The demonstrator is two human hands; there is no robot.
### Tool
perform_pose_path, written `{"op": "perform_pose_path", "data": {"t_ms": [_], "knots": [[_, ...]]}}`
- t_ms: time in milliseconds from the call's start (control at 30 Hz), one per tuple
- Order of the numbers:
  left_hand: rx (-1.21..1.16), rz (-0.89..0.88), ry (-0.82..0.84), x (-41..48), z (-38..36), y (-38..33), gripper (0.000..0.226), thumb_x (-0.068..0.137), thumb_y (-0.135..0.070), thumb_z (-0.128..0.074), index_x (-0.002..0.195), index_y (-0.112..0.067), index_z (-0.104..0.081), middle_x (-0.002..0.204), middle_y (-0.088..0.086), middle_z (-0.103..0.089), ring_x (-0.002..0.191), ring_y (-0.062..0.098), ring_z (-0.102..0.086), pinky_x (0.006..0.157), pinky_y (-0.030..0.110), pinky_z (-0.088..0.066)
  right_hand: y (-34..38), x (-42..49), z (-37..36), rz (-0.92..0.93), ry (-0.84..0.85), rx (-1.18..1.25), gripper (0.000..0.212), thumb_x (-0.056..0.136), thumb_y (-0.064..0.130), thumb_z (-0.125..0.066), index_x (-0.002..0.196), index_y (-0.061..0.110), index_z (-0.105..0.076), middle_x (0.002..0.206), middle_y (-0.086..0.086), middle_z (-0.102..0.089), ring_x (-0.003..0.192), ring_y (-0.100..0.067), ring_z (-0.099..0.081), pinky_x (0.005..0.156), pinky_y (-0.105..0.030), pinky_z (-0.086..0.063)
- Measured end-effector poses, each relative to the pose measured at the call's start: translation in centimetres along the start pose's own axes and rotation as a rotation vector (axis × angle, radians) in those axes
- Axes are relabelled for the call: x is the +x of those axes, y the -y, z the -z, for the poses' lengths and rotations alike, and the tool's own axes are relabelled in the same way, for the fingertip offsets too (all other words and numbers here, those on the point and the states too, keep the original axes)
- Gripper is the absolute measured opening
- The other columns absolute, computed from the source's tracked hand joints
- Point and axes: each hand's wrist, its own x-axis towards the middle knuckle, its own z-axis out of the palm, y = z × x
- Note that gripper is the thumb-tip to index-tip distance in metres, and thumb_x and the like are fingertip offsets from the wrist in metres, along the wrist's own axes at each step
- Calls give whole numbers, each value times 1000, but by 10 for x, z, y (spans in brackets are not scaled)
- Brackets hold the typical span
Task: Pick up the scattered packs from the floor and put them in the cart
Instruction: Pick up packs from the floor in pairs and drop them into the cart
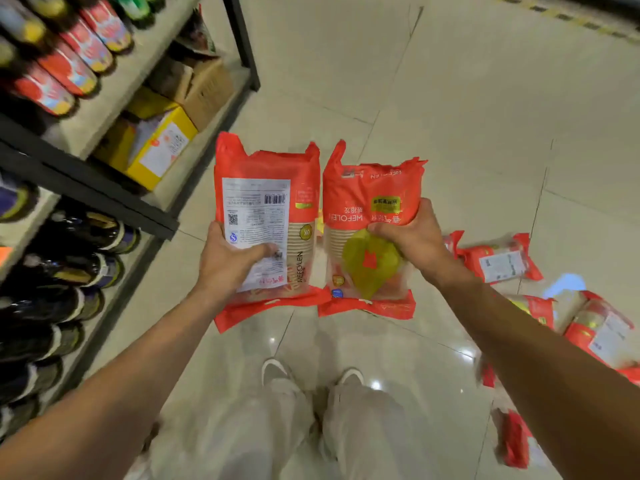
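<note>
Hands both full: my left hand (227,263) has its fingers curled round the label-side pack (266,192), my right hand (414,239) clamps the front-side pack (372,188) just beside it, both held up above the floor (450,98). Scattered packs (498,261) lie on the tiles at right.

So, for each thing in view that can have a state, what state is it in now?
Left pack: held off the floor, back label facing the camera.
Right pack: held off the floor, print upside down.
Left hand: grips the left pack.
Right hand: grips the right pack.
Packs on the floor: lying at the right, not picked up.
Cart: not in view.
</note>
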Motion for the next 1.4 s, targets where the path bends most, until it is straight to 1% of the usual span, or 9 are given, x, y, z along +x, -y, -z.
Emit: {"op": "perform_pose_path", "data": {"t_ms": [267, 400, 500, 600, 767, 900, 1133, 1300, 1400], "knots": [[28, -191, -273, -170, 186, -197, 78, 54, -39, -96, 120, -22, -58, 108, -11, -74, 97, 7, -72, 92, 40, -57, 260, -148, 47, 280, 84, 98, 77, 66, 22, -94, 127, 16, -47, 110, 5, -67, 97, -13, -68, 88, -43, -59], [1, -260, -448, -265, 265, -221, 80, 54, -45, -97, 123, -23, -62, 112, -7, -76, 101, 13, -74, 93, 45, -58, 330, -216, 32, 425, 260, 177, 79, 65, 14, -95, 129, 9, -49, 113, -7, -71, 91, -16, -71, 81, -40, -62], [-36, -296, -592, -343, 313, -213, 80, 53, -49, -95, 123, -24, -64, 112, -8, -77, 103, 15, -75, 93, 51, -58, 365, -268, 1, 558, 418, 162, 82, 54, 25, -96, 125, 7, -59, 110, -9, -76, 93, -23, -76, 83, -46, -63], [-69, -260, -785, -427, 351, -183, 81, 49, -53, -95, 119, -23, -66, 109, -7, -78, 100, 13, -75, 91, 51, -59, 386, -335, -40, 628, 562, 183, 95, 49, 31, -95, 132, 12, -53, 117, -7, -73, 99, -20, -74, 84, -39, -62], [-203, -132, -1043, -557, 398, -100, 90, 39, -54, -97, 117, -27, -62, 107, -4, -78, 98, 18, -75, 92, 50, -59, 376, -459, -115, 699, 769, 139, 93, 45, 33, -98, 124, 16, -52, 112, -3, -72, 95, -16, -71, 84, -38, -60], [-258, -55, -1166, -657, 419, -29, 97, 33, -57, -98, 116, -24, -61, 104, -3, -78, 93, 18, -76, 86, 50, -61, 349, -564, -162, 746, 941, 92, 70, 65, 8, -94, 121, 16, -52, 103, 3, -69, 87, -6, -67, 65, -15, -54], [-299, 42, -1297, -831, 450, 112, 93, 38, -54, -97, 117, -26, -57, 107, -3, -75, 94, 19, -75, 83, 47, -62, 265, -754, -241, 780, 1116, -17, 80, 62, 15, -97, 129, 16, -53, 113, -4, -72, 99, -17, -72, 83, -38, -60], [-351, 122, -1367, -935, 478, 201, 94, 34, -57, -95, 115, -32, -55, 107, -5, -75, 93, 21, -75, 82, 51, -62, 203, -879, -286, 771, 1174, -38, 51, 70, 4, -91, 101, 26, -57, 97, 3, -70, 79, 0, -68, 62, -15, -55], [-383, 154, -1379, -973, 490, 232, 95, 35, -56, -93, 117, -30, -51, 109, -5, -74, 94, 21, -74, 84, 51, -62, 182, -924, -303, 756, 1184, -79, 68, 65, 16, -96, 120, 18, -56, 109, -3, -71, 94, -14, -71, 79, -35, -60]]}}
